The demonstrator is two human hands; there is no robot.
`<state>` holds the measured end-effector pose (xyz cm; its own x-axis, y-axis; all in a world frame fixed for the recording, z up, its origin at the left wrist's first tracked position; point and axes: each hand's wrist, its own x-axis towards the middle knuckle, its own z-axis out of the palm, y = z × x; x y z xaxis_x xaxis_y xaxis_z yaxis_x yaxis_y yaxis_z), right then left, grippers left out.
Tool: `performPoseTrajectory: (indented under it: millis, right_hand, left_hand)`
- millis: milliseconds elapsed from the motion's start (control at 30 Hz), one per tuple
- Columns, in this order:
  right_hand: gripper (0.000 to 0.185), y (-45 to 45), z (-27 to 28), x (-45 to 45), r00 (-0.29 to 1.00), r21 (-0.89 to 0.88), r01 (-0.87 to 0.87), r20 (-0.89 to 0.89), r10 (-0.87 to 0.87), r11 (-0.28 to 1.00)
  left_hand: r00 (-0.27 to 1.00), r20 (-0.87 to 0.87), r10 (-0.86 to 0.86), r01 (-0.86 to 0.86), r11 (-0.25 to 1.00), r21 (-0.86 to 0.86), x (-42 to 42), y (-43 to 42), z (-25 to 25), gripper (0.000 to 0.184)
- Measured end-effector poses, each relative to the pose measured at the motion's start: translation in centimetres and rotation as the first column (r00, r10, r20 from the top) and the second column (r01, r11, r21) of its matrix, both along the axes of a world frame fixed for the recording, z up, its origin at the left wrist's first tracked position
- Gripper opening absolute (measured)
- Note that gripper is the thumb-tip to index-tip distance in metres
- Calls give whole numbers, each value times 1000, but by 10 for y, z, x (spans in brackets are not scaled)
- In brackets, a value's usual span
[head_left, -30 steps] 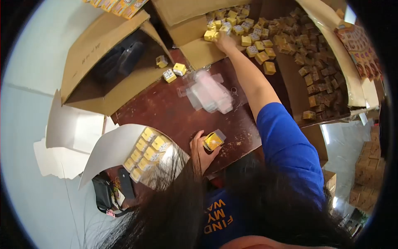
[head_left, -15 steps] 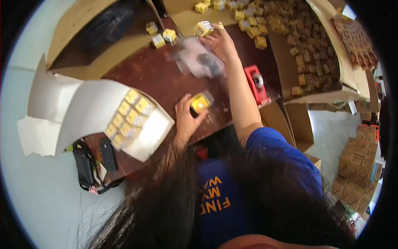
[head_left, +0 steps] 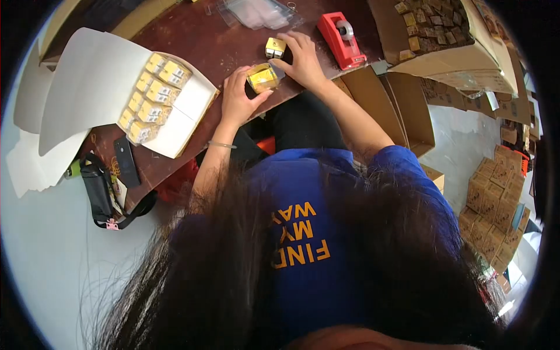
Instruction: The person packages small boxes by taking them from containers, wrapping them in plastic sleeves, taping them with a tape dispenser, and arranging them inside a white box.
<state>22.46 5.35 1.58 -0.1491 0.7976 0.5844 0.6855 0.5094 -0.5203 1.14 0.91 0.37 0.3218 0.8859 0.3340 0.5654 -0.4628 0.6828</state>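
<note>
Yellow pack [head_left: 262, 78] firm in left grip [head_left: 237, 100], small box [head_left: 275, 48] tight in right grip [head_left: 304, 62], table edge [head_left: 274, 106] close, bare tabletop [head_left: 201, 44] beyond.

A blue short-sleeved shirt [head_left: 315, 291] with orange-yellow capital lettering [head_left: 301, 232] fills the lower centre; black trousers [head_left: 309, 122] above; thin pale bangle [head_left: 222, 144] upper left.

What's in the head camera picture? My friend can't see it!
A person's left hand holds a yellow box; the right hand touches a yellow-and-white box. Left is a white carton of small boxes, right a red tape dispenser.
</note>
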Motion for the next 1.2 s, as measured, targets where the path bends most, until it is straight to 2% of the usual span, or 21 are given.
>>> performPoseTrajectory:
  millis: [67, 100, 167, 233, 267, 333, 400, 433, 500, 567, 600, 667, 700, 733, 767, 900, 933, 1000, 1067, 1100, 1200]
  right_hand:
    - [52, 4, 12, -1, 990, 144, 29, 131, -48, 989]
    - [52, 7, 14, 1, 990, 144, 32, 129, -50, 989]
    - [53, 20, 15, 4, 995, -110, -51, 76, 59, 993]
    - [53, 30, 14, 5, 987, -352, -153, -6, 161, 924]
    - [53, 28, 25, 4, 986, -358, -160, -12, 167, 920]
    - [51, 18, 78, 1, 901, -467, -414, -336, 276, 782]
    - [49, 7, 112, -1, 720, -470, -650, -633, 285, 597]
    - [49, 1, 108, -3, 720, -471, -649, -634, 282, 597]
    - [46, -13, 88, -10, 826, -285, -552, -315, 467, 784]
    - [43, -21, 68, -14, 867, -27, -492, 72, 492, 870]
    - [43, -21, 62, -11, 867, -26, -492, 76, 493, 870]
    - [41, -28, 51, 4, 857, -383, -450, -440, 269, 807]
    - [41, -31, 47, 12, 783, -533, -473, -619, 58, 701]
    - [40, -33, 41, 16, 671, -640, -524, -717, -191, 563]
    - [40, -35, 40, 15, 667, -639, -521, -719, -197, 566]
    - [32, -34, 34, -1, 340, -437, -806, -894, -292, 399]
    - [32, -32, 37, -6, 336, -433, -807, -896, -291, 402]
    - [26, -29, 45, -17, 616, -579, -618, -777, -131, 532]
    - [22, -30, 49, -25, 840, -630, -390, -543, -21, 672]
    - [22, -31, 47, -28, 838, -630, -391, -546, -23, 671]
    - [18, -33, 39, -33, 871, -578, -329, -491, 4, 746]
  left_hand:
    - [1000, -9, 5, -5, 1000, 9, 0, -1, 1, 61]
    - [1000, -10, 3, -3, 1000, 9, 0, -1, 2, 61]
    - [1000, 14, -16, 16, 1000, -7, 1, -1, 3, 61]
    - [999, 35, -26, 27, 999, -25, -1, 0, 4, 61]
    - [999, 31, -20, 21, 999, -32, -3, 0, 2, 61]
    - [999, 49, -22, 23, 999, -22, -5, 3, -2, 60]
    - [997, 68, -33, 33, 999, -12, -6, 3, -6, 59]
    - [997, 67, -35, 36, 999, -15, -6, 1, -5, 59]
    - [998, 63, -30, 33, 998, -53, -6, -1, -1, 58]
    - [998, 62, -27, 32, 996, -88, -6, 1, 2, 58]
    - [998, 64, -27, 32, 996, -85, -5, 4, 0, 58]
    - [1000, 25, -2, 4, 999, -47, -5, 4, -5, 58]
    - [1000, 4, 9, -8, 1000, -28, -5, 3, -8, 58]
    - [1000, -18, 15, -15, 1000, -7, -5, 3, -9, 58]
    - [1000, -21, 8, -8, 1000, -9, -4, 3, -8, 58]
    - [999, 47, 1, 2, 998, -58, -2, 2, -1, 59]
    - [999, 44, -1, 4, 998, -56, -2, 2, 1, 59]
    - [1000, -13, 16, -16, 1000, -6, 0, 0, 4, 57]
    - [997, -69, 35, -33, 999, 38, 1, -7, 6, 55]
    - [997, -72, 34, -31, 999, 36, -2, -9, 8, 55]
    - [925, 369, 88, 95, 888, -450, -12, -13, 16, 50]
